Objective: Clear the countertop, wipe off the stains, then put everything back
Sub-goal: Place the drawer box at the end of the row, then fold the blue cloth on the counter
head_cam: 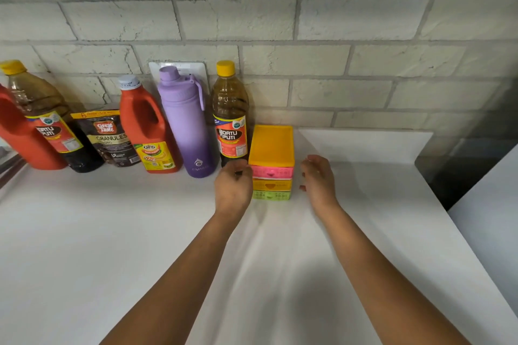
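A small plastic drawer box (pixel 271 148) with a yellow top and pink, orange and green drawers stands on the white countertop (pixel 112 232) near the wall. My left hand (pixel 233 187) is at its left side with fingers loosely curled, close to the box. My right hand (pixel 318 179) hovers just right of it, fingers relaxed and a small gap away. Neither hand holds anything. Left of the box, a row runs along the wall: a soy sauce bottle (pixel 230 120), a purple flask (pixel 186 126), a red ketchup jug (pixel 148 129), a coffee pouch (pixel 108 137).
Farther left stand a second soy sauce bottle (pixel 50 120) and another red jug (pixel 19 137). A wall outlet (pixel 179 67) sits behind the flask. The counter ends at a dark gap (pixel 459 173) on the right.
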